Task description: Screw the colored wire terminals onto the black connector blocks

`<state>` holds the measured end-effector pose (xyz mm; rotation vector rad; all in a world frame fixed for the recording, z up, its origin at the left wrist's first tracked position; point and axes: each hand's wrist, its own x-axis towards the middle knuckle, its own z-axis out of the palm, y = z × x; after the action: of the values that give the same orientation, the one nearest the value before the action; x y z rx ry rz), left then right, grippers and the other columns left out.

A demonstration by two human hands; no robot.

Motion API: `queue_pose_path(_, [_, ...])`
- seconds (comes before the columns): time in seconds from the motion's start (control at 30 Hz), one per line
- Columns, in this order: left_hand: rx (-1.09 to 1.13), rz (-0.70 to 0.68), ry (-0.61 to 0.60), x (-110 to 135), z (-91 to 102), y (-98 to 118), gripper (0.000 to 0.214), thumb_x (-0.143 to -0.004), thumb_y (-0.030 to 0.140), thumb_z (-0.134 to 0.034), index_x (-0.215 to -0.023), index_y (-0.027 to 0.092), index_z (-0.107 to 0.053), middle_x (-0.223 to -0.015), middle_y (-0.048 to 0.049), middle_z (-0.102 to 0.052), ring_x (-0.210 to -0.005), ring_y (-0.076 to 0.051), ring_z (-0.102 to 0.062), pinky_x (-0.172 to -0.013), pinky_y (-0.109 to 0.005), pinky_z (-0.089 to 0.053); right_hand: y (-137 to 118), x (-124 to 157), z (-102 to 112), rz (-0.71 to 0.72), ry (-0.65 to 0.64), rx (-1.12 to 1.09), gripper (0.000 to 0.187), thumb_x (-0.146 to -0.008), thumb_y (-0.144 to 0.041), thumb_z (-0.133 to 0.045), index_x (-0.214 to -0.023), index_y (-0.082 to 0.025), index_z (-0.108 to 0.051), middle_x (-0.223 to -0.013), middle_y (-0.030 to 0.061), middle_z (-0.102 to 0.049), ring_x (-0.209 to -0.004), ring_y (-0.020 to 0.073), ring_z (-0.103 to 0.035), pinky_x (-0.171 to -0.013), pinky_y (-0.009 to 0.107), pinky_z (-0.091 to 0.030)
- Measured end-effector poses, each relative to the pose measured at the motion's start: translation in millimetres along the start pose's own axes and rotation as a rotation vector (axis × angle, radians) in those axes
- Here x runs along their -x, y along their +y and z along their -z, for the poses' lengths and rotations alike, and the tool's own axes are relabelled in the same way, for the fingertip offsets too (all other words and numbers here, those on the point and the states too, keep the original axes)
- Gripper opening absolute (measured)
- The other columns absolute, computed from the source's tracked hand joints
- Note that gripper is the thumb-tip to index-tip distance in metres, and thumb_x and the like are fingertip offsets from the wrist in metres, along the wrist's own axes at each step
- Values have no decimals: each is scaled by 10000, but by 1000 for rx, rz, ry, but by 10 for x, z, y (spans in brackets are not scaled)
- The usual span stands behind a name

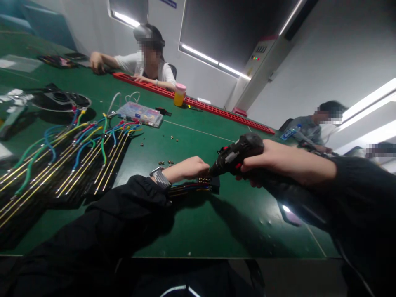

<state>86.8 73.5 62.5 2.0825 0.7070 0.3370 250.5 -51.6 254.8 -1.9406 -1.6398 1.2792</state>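
Observation:
My right hand grips a black power screwdriver with red details, its nose pointing left and down. Close to that nose is my left hand, fingers drawn together; anything pinched in them is hidden. Beneath both, a black block with brass terminals and coloured wires lies on the green table. Whether the tool's tip touches a terminal I cannot tell. Several small brass screws lie just behind my left wrist.
Black strips with brass bars and coloured wires cover the left side. Behind them stand a clear compartment box and a pink-lidded jar. A red slotted rail runs along the back. A phone lies right; a person sits opposite.

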Motion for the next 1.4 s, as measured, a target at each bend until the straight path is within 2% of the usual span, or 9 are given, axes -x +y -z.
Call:
queue_pose_path(0.13, [84,-1,22,-43,68,29,311,-838,332,-499,-597,160,-594,-583,4,-497,-560,-128,-424,-576,-282,-300,49,-131,-58,-26,-65,56,312,-817,-265,-731,-1128,-248,-731,-907,40,-771,-744,226,-726,-569,294,-605])
queue_pose_path(0.27, [191,55,2,-61,76,-53,269,-821,323,-523,-703,136,-676,-610,1,-537,-499,-107,-384,-533,-273,-294,104,-110,-52,-19,-36,56,277,-825,-280,-736,-1095,-224,-713,-897,32,-756,-682,190,-705,-570,278,-601])
queue_pose_path(0.47, [257,66,-8,-25,67,-164,335,-889,371,-525,-842,121,-741,-608,3,-542,-499,-107,-362,-531,-268,-292,212,9,-26,-98,73,-10,280,-813,-271,-746,-1070,-171,-698,-853,49,-740,-639,187,-701,-557,282,-587])
queue_pose_path(0.6, [235,44,13,59,33,-223,364,-908,399,-519,-871,127,-758,-615,-3,-565,-549,-124,-393,-582,-270,-313,280,176,-19,-58,164,-74,338,-788,-296,-787,-1090,-174,-700,-823,46,-736,-593,182,-681,-522,282,-573])
queue_pose_path(0.7, [214,46,7,107,4,-245,373,-897,393,-496,-859,134,-760,-618,-3,-567,-567,-134,-415,-600,-277,-321,316,324,-27,-15,232,-149,366,-757,-308,-816,-1086,-180,-720,-820,47,-748,-584,179,-679,-513,273,-573])
queue_pose_path(0.83, [164,54,-15,109,-14,-237,331,-849,368,-516,-737,140,-728,-603,-3,-548,-582,-139,-424,-611,-284,-319,359,457,-62,-12,294,-203,248,-744,-313,-815,-959,-204,-759,-812,61,-771,-562,187,-682,-494,279,-568])
queue_pose_path(1.1, [118,101,-5,124,-42,-212,294,-829,353,-520,-666,154,-661,-522,33,-429,-512,-120,-338,-556,-291,-251,461,484,-56,-5,279,-193,512,-781,-299,-806,-1276,-245,-688,-872,33,-752,-621,186,-690,-539,283,-591])
queue_pose_path(1.27, [132,99,-6,125,-53,-238,300,-835,375,-534,-680,154,-666,-533,34,-427,-506,-114,-329,-545,-292,-236,496,462,-34,-12,277,-208,464,-801,-309,-793,-1250,-235,-700,-910,53,-760,-651,211,-714,-553,297,-591])
queue_pose_path(1.4, [150,97,16,119,-60,-252,329,-854,405,-523,-648,167,-617,-547,30,-433,-527,-117,-335,-550,-293,-242,488,451,-37,-28,260,-228,583,-791,-297,-812,-1348,-263,-644,-874,27,-751,-613,182,-682,-528,276,-574])
